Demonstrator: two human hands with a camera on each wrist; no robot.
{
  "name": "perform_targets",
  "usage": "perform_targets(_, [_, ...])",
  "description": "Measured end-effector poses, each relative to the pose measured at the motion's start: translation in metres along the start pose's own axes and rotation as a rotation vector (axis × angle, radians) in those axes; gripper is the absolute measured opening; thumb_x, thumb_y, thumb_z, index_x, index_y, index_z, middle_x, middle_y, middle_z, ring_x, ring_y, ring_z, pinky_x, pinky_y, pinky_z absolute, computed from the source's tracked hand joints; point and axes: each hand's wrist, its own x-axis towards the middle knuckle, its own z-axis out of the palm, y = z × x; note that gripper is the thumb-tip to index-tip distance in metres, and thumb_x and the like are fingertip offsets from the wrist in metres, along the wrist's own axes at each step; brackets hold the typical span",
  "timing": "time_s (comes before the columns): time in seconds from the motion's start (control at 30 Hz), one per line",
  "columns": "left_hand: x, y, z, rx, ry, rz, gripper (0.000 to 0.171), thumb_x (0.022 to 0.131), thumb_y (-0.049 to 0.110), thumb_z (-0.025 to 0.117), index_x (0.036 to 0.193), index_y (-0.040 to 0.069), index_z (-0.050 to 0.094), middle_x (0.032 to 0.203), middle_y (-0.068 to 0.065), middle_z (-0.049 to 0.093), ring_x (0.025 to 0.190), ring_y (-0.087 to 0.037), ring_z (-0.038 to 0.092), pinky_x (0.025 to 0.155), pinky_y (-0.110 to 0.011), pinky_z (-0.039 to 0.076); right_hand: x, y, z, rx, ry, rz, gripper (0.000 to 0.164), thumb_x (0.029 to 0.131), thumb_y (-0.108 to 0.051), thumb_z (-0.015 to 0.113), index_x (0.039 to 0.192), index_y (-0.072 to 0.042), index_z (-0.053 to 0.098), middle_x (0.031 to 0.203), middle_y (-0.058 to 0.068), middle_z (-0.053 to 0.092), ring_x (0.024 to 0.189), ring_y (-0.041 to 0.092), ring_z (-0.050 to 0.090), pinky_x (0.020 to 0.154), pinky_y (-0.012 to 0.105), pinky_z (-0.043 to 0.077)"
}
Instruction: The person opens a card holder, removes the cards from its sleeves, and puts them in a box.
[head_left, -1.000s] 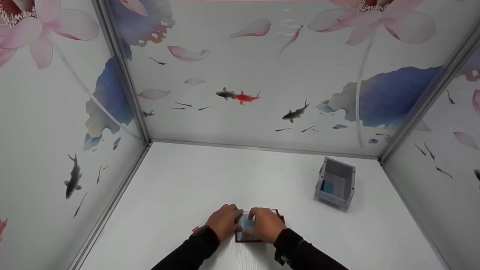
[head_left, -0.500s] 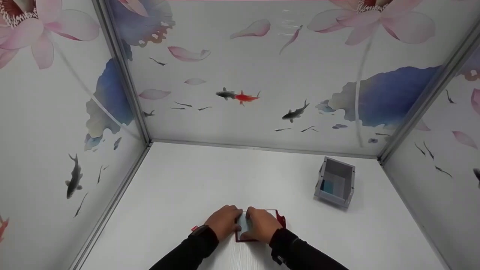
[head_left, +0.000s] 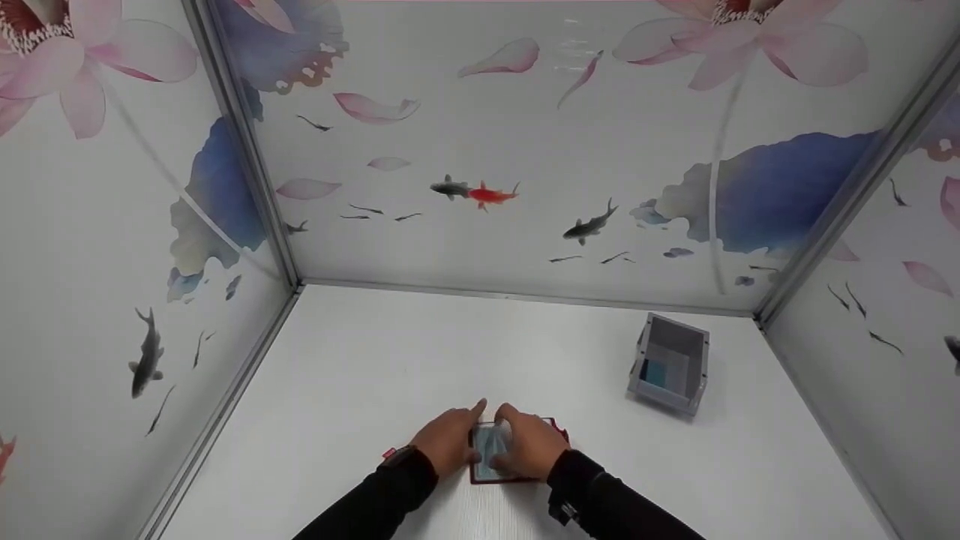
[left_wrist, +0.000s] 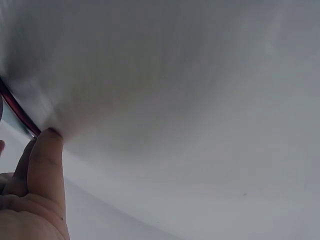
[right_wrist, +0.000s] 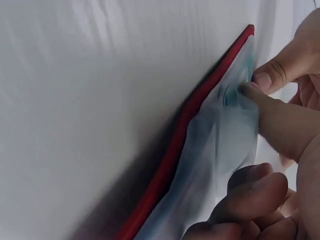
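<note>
A flat, red-edged pouch (head_left: 486,474) with a pale teal, see-through face lies on the table before me. My left hand (head_left: 448,441) grips its left side, thumb on the face and one finger stretched toward the far edge. In the left wrist view, fingertips meet the pouch's dark red edge (left_wrist: 20,111). My right hand (head_left: 534,448) is over the pouch's middle and pinches loose clear plastic film (right_wrist: 235,140). That film stands up in folds from the red edge in the right wrist view. The right palm hides much of the pouch's right part.
A grey plastic bin (head_left: 679,360) stands at the back right of the white table (head_left: 420,352), with a teal flat thing (head_left: 654,373) inside. Printed wall panels (head_left: 480,247) enclose the table at the back and both sides.
The left index finger has straightened away from the pouch's top edge. My right hand shifted left, then back right, drawing the film into folds and showing more of the teal face.
</note>
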Motion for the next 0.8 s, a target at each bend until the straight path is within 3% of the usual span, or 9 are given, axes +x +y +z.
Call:
perform_targets(0.17, [0.002,0.000,0.003,0.005,0.025,0.006,0.071,0.096,0.020,0.094,0.159,0.006,0.063,0.147,-0.014,0.075,0.142,-0.033,0.069,0.121,-0.048,0.054,-0.002,0.008,-0.009,0.140,0.051,0.026,0.040,0.101,-0.044,0.087,0.113,-0.012,0.066,0.088,0.000,0.068,0.075,0.015,0.056,0.067,0.033,0.045])
perform_targets(0.3, [0.000,0.000,0.004,0.019,0.053,0.023,0.057,0.095,0.019,0.095,0.146,0.005,0.072,0.128,-0.008,0.079,0.124,-0.026,0.073,0.111,-0.043,0.059,-0.002,0.014,-0.016,0.211,0.099,0.028,0.036,0.107,-0.045,0.079,0.099,-0.011,0.068,0.086,0.000,0.064,0.076,0.015,0.056,0.067,0.033,0.046])
perform_targets(0.47, [-0.005,0.006,-0.002,-0.001,0.051,0.016,0.051,0.095,0.019,0.094,0.140,0.007,0.075,0.120,-0.004,0.078,0.114,-0.020,0.071,0.106,-0.041,0.060,-0.007,0.018,-0.022,0.198,0.137,0.021,0.011,0.098,-0.013,0.082,0.096,-0.008,0.072,0.083,0.001,0.064,0.071,0.015,0.059,0.061,0.032,0.050])
perform_targets(0.53, [-0.006,0.008,-0.004,-0.005,0.046,0.011,0.050,0.094,0.019,0.094,0.140,0.007,0.076,0.122,-0.005,0.078,0.116,-0.021,0.071,0.107,-0.042,0.059,-0.010,0.019,-0.023,0.175,0.142,0.026,0.010,0.094,-0.005,0.082,0.098,-0.006,0.074,0.080,0.001,0.063,0.068,0.014,0.058,0.058,0.031,0.050])
perform_targets(0.8, [-0.004,0.007,0.000,0.069,0.056,0.039,0.046,0.094,0.021,0.095,0.135,0.007,0.078,0.115,-0.003,0.076,0.110,-0.018,0.069,0.102,-0.038,0.059,-0.013,0.022,-0.021,0.053,0.137,0.093,0.017,0.091,-0.005,0.089,0.101,-0.007,0.076,0.080,0.001,0.065,0.068,0.016,0.058,0.060,0.033,0.049])
